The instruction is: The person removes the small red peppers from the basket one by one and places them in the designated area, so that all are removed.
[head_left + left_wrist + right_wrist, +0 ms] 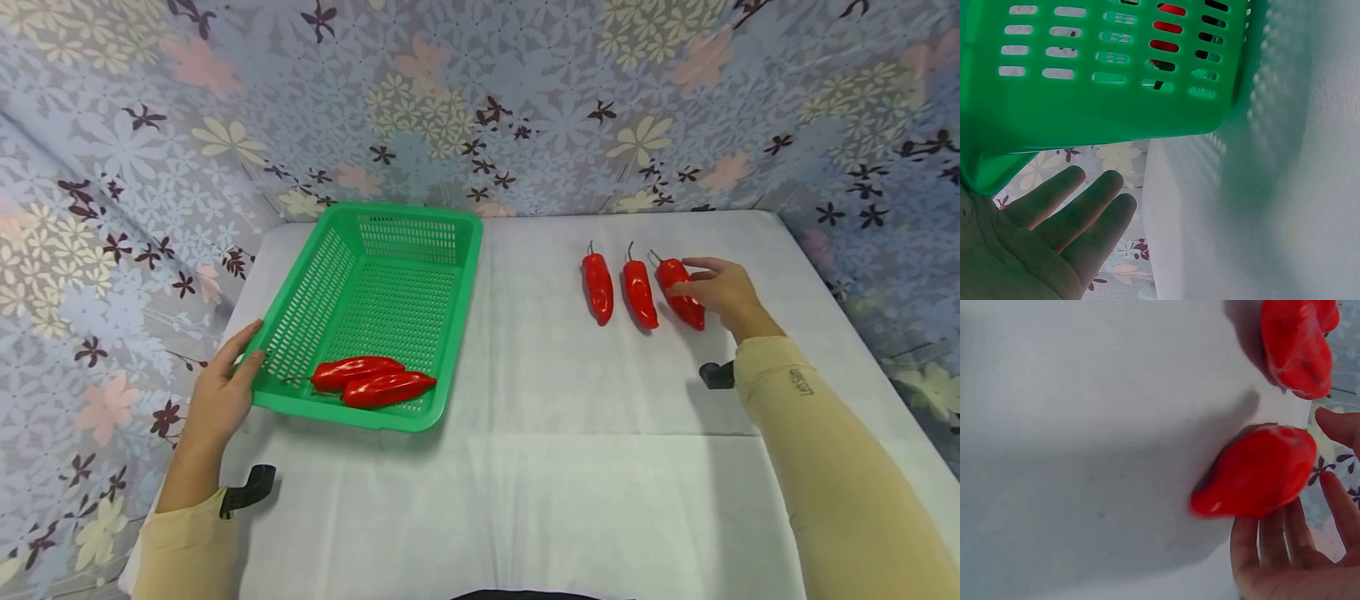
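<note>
Green plastic forms the basket (405, 210), with two peppers (388, 389) lying inside at its near end. Well to its right, three more lie in a row on the white cloth (540, 367): the closest pepper (598, 289), the middle pepper (640, 294) and the farthest pepper (686, 308). The right hand (723, 292) reaches around the farthest pepper, fingers loosely spread, thumb and index finger apart from it, so no firm grip shows. Its glossy, tapered skin could slip from a fingertip hold, or a nudge might roll it into its neighbour. The left hand (223, 392) is at the basket's left rim, three fingers straight; whether thumb and index finger pinch it cannot be told. Uneven pressure there could tip the basket, sliding its peppers.
</note>
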Motion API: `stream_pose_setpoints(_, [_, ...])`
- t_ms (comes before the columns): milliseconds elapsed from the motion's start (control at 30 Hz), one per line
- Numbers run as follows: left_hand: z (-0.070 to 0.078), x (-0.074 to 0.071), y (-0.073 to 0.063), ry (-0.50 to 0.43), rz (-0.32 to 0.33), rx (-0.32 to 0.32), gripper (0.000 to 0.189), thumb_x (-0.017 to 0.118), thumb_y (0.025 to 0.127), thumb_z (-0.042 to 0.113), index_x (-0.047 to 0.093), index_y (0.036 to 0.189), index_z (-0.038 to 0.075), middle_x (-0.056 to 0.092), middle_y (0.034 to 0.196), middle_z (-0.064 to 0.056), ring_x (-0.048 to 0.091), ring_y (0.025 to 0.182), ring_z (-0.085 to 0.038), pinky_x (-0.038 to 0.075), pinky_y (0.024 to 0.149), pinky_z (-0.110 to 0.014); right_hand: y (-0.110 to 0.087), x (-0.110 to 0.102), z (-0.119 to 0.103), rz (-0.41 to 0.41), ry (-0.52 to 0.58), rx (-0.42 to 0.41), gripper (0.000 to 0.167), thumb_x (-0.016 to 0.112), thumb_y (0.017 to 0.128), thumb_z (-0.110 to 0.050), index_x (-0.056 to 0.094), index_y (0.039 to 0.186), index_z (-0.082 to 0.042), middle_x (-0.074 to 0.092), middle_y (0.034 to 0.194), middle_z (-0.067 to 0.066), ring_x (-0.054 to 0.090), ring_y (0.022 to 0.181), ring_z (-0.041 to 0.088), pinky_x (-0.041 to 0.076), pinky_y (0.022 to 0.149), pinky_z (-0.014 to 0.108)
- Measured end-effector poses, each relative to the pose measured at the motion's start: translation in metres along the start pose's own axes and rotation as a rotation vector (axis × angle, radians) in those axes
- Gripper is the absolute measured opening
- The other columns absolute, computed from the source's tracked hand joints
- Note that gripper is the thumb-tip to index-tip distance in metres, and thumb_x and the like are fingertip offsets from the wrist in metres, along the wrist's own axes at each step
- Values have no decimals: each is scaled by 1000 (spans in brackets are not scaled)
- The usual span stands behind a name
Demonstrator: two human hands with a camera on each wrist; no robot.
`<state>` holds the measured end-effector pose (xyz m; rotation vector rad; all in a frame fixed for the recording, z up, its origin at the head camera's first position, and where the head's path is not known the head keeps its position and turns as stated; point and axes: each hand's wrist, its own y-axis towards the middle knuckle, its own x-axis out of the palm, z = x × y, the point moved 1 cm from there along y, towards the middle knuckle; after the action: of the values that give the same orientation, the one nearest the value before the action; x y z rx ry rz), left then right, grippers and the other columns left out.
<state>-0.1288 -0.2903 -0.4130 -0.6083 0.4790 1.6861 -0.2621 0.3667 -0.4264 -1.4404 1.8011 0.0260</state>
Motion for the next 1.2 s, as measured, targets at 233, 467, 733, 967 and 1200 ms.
stream_pose_setpoints(233, [2, 0, -1, 7, 1, -3, 53, 37, 109, 38, 31, 160, 24, 29, 162, -15, 39, 134, -51, 34, 97, -69, -6, -7, -20, 7, -39, -69, 85, 75, 91, -37, 30, 160, -20, 20, 163, 23, 23, 145, 48, 28, 102, 73])
stream_pose_setpoints(467, [1, 0, 0, 25, 6, 2, 53, 37, 109, 38, 32, 160, 24, 30, 161, -16, 40, 132, -50, 32, 97, -69, -17, -7, -54, 9, -65, -137, 84, 77, 88, -41, 34, 159, -27, 24, 163, 18, 25, 145, 45, 25, 101, 76])
stream_pose_setpoints(733, [1, -1, 1, 40, 10, -10, 53, 36, 109, 39, 32, 160, 25, 31, 161, -16, 40, 131, -49, 33, 97, -67, -40, 11, -110, -10, -91, -286, 80, 78, 88, -40, 38, 157, -31, 33, 161, 11, 30, 145, 38, 34, 107, 61])
stream_pose_setpoints(967, [0, 0, 1, 34, 7, -15, 53, 37, 109, 40, 32, 160, 26, 31, 161, -15, 38, 134, -49, 32, 99, -68, -62, 40, -150, -89, -55, -383, 76, 82, 86, -33, 46, 153, -32, 40, 157, 5, 37, 141, 29, 39, 107, 53])
stream_pose_setpoints(1200, [0, -1, 0, 12, 9, -17, 54, 37, 108, 41, 33, 160, 26, 33, 160, -16, 41, 131, -48, 33, 96, -68, -74, 61, -172, -168, -6, -454, 73, 84, 84, -27, 52, 149, -31, 46, 153, 4, 43, 137, 26, 44, 103, 46])
